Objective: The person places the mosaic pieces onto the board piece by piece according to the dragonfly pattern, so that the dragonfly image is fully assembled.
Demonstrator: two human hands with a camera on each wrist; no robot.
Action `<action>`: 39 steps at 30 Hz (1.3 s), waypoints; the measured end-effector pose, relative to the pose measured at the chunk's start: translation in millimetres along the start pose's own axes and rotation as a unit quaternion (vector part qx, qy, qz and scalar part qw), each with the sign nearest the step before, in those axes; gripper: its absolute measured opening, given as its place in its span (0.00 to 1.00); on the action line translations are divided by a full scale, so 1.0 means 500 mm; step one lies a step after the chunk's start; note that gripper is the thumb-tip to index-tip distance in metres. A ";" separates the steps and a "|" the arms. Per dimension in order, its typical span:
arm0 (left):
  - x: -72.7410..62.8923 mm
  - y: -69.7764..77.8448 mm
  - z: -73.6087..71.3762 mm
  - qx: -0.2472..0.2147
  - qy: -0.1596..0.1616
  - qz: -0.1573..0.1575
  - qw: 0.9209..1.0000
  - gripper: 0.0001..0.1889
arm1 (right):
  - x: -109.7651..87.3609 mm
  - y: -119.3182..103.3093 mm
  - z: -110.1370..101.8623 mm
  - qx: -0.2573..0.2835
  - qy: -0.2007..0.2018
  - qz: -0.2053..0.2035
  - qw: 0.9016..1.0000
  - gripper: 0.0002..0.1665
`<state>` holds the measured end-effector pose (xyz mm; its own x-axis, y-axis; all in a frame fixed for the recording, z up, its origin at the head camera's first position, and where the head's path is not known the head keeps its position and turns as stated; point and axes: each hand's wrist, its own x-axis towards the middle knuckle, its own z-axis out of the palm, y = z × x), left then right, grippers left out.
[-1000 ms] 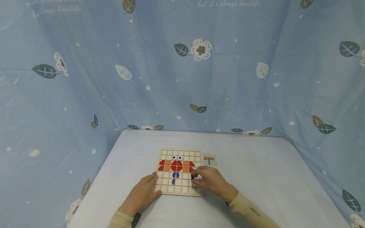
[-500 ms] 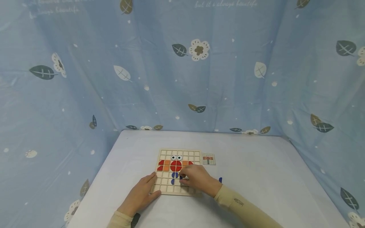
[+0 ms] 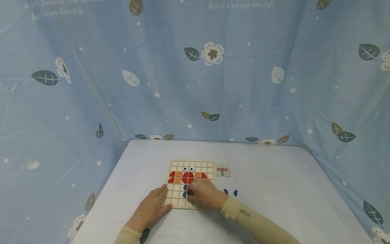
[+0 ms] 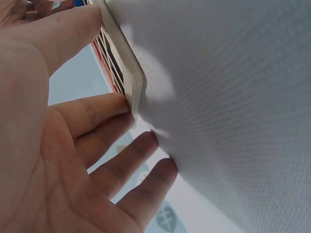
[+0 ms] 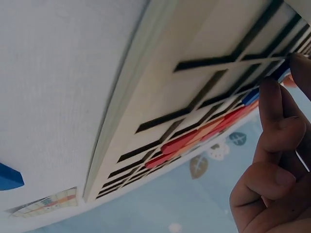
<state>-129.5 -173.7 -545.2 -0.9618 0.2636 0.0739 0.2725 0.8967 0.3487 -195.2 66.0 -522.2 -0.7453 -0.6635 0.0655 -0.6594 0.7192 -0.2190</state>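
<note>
A square wooden grid board lies on the white table. On it sit two eye tiles, a red circle of quarter pieces, orange squares and red end pieces. My left hand rests at the board's near left corner; its thumb and index finger touch the frame, the other fingers spread over the tabletop. With thumb and index finger, my right hand pinches a blue half-circle piece low over the grid, beside the placed blue half circles. Its fingers partly hide the piece and nearby cells.
Right of the board lies a small pattern card. Two loose blue half-circle pieces, one nearer the wrist and a farther piece, lie on the table. A blue patterned curtain surrounds the table's back and sides.
My right hand has carried the blue half circle leftward from the board's right side to its lower middle. The loose blue pieces at right have come into view. My left hand stays put.
</note>
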 end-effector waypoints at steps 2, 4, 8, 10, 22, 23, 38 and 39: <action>0.000 0.001 -0.001 -0.003 -0.002 -0.001 1.000 0.37 | 0.000 0.000 0.001 0.004 -0.002 0.000 1.000 0.08; 0.000 0.001 -0.002 -0.006 -0.003 -0.001 1.000 0.37 | 0.001 0.002 0.003 0.002 -0.001 -0.001 1.000 0.08; 0.001 0.000 -0.001 -0.001 -0.002 -0.001 1.000 0.37 | 0.002 0.007 0.009 -0.002 -0.001 0.002 1.000 0.12; 0.001 -0.001 0.000 0.001 -0.001 -0.001 1.000 0.37 | 0.002 0.010 0.010 -0.006 0.002 0.005 1.000 0.14; 0.003 -0.005 0.004 0.008 0.000 -0.001 1.000 0.38 | 0.008 0.019 0.001 -0.009 0.020 0.023 0.999 0.17; 0.003 -0.005 0.005 0.008 0.001 0.000 1.000 0.38 | 0.009 0.018 0.002 -0.011 0.018 0.026 0.999 0.17; 0.005 -0.009 0.006 0.003 0.005 0.004 1.000 0.38 | 0.022 0.019 0.011 -0.021 0.020 0.017 0.999 0.13; 0.005 -0.009 0.006 0.003 0.005 0.004 1.000 0.38 | 0.022 0.020 0.012 -0.022 0.019 0.016 0.999 0.12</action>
<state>-133.3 -175.9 -549.6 -0.9599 0.2668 0.0864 0.2801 0.8971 0.3417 -209.3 64.5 -529.2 -0.7689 -0.6319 0.0971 -0.6380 0.7488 -0.1793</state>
